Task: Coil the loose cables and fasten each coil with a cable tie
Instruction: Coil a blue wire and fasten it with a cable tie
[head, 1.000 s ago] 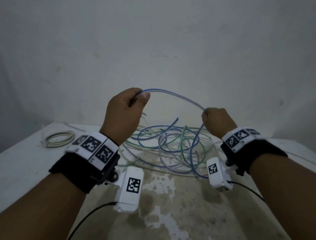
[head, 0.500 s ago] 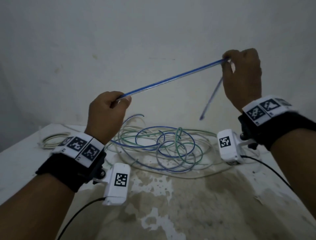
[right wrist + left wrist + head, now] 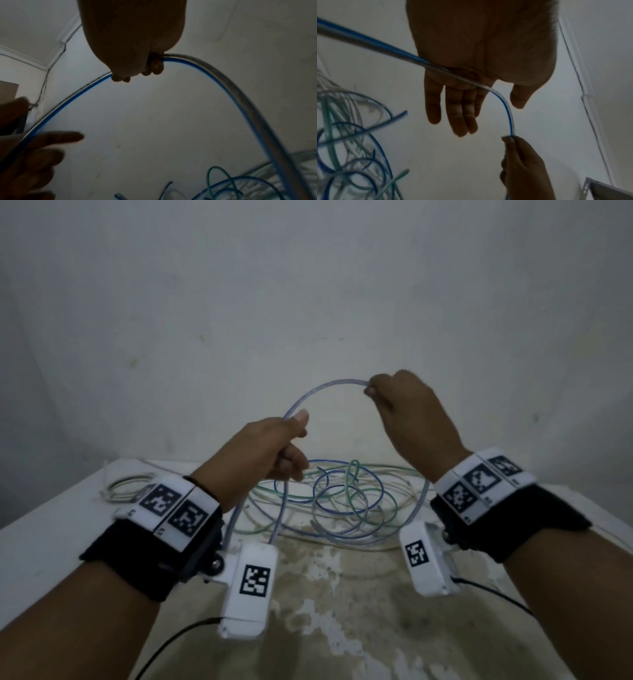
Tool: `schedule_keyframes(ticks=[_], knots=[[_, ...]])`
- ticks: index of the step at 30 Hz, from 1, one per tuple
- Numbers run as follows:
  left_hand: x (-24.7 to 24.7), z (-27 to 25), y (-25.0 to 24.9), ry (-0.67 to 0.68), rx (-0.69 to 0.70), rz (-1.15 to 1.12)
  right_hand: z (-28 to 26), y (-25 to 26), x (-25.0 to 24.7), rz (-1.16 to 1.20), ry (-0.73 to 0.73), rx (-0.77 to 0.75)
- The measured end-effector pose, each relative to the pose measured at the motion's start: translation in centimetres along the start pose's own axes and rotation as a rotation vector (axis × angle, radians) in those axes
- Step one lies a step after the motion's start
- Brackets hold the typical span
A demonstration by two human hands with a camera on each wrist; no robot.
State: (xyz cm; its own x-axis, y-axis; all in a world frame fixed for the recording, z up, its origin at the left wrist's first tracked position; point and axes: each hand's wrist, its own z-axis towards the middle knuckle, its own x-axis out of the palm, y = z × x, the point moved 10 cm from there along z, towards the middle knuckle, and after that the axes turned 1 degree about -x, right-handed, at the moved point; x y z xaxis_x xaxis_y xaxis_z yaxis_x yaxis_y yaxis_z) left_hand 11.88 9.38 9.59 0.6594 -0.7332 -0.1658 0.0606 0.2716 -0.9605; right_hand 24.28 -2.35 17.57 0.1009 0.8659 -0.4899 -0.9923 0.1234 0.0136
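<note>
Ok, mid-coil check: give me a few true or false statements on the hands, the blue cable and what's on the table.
1. The right hand pinches the blue cable. True.
2. The left hand is empty. False: the cable runs through it under the thumb.
3. The cable arches between both hands. True.
4. All cables on the table are coiled. False: a loose tangle lies there.
5. A pale coil lies at far left. True.

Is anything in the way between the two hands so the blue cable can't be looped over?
Nothing visible. The blue cable arcs freely between the left hand and the right hand, in open air above the tangled pile on the table.
</note>
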Motion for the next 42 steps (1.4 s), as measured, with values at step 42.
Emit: schedule_keyframes(ticks=[42], knots=[[-3.6, -4.1, 2.2, -0.299, -0.014, -0.596, -13.7, 3.8, 1.8, 1.191, 0.386, 0.786]])
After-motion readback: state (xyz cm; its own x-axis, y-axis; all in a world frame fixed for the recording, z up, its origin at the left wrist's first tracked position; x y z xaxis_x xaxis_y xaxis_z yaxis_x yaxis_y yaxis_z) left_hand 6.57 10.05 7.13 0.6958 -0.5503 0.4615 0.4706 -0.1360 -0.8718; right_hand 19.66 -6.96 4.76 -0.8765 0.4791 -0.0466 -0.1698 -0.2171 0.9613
